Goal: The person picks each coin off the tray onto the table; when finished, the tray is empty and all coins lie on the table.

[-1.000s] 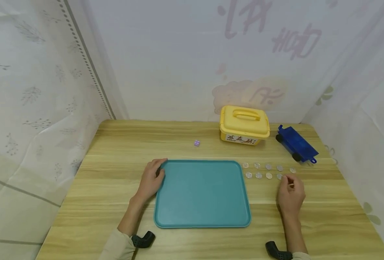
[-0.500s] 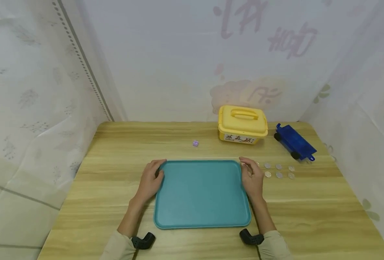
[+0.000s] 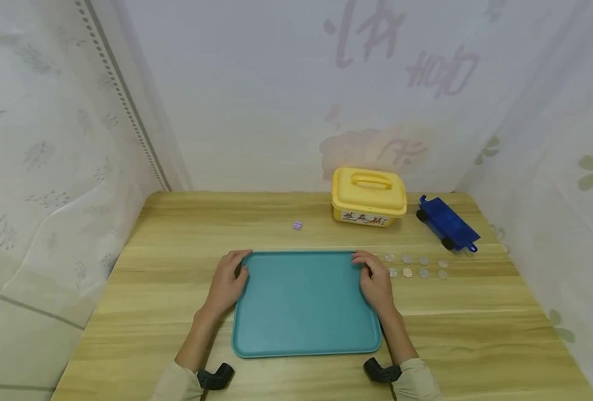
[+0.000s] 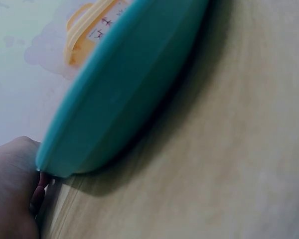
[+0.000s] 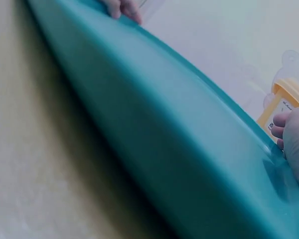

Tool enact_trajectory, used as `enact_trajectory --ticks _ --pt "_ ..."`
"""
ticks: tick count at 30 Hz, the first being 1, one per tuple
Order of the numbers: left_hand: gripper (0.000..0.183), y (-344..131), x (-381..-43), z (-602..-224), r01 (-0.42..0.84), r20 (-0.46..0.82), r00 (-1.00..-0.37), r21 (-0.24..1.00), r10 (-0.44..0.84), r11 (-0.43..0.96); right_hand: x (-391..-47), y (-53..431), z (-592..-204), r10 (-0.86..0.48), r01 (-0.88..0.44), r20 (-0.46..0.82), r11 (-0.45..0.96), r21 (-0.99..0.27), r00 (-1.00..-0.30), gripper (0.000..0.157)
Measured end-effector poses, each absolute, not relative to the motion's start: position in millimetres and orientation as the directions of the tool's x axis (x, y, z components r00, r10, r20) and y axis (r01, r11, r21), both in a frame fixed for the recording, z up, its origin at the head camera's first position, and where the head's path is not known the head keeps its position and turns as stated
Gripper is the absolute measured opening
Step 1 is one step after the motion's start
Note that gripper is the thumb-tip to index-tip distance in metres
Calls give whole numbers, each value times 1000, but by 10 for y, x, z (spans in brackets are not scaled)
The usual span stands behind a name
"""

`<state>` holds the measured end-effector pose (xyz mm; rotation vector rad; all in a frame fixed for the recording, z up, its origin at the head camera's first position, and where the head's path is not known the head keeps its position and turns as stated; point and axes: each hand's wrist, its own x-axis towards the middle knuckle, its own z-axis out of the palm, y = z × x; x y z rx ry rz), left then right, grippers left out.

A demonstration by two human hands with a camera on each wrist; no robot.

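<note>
A teal rectangular tray [image 3: 306, 312] lies on the wooden table, with nothing on its surface. My left hand [image 3: 224, 285] rests at its far left corner, the thumb along the rim and the fingers reaching forward. At the far right corner is my right hand [image 3: 375, 283], its fingers bent loosely over the rim in the head view. Right of that hand, several silvery round coins [image 3: 407, 272] lie in two rows; the hand may cover some of them. In the left wrist view, the left hand [image 4: 12, 186] touches the tray's corner, its fingers mostly hidden.
Behind the tray stands a yellow lidded box [image 3: 369, 196] with a handle. A blue toy trailer [image 3: 448, 223] with black wheels sits to its right. A small purple toy brick [image 3: 297, 225] lies beyond the tray. White patterned cloth surrounds the table [image 3: 176, 234].
My right hand has left the near right end of the coin rows and moved left to the tray's right corner. My left hand has stayed at the left corner. The view shifts slightly.
</note>
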<state>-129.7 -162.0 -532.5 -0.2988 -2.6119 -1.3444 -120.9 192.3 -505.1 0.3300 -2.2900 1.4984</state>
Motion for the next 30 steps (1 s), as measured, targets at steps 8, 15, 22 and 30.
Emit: enact_trajectory --ticks 8,15,22,30 --pt "39 -1612 -1309 -5357 260 262 -962 786 78 561 -1225 1958 -5036 -23 -387 410 379 -841 -912 34" --pt "40 -1601 -1332 -5369 262 260 -962 790 84 555 -1211 1957 -5027 -7 -379 408 380 -843 -913 33" --pt "41 -1638 -1321 -5340 249 248 -965 787 80 565 -1383 2032 -5365 13 -380 415 377 -845 -910 40" --pt "40 -1630 -1311 -5355 252 250 -965 795 81 552 -1346 2036 -5377 39 -350 396 394 -850 -917 35"
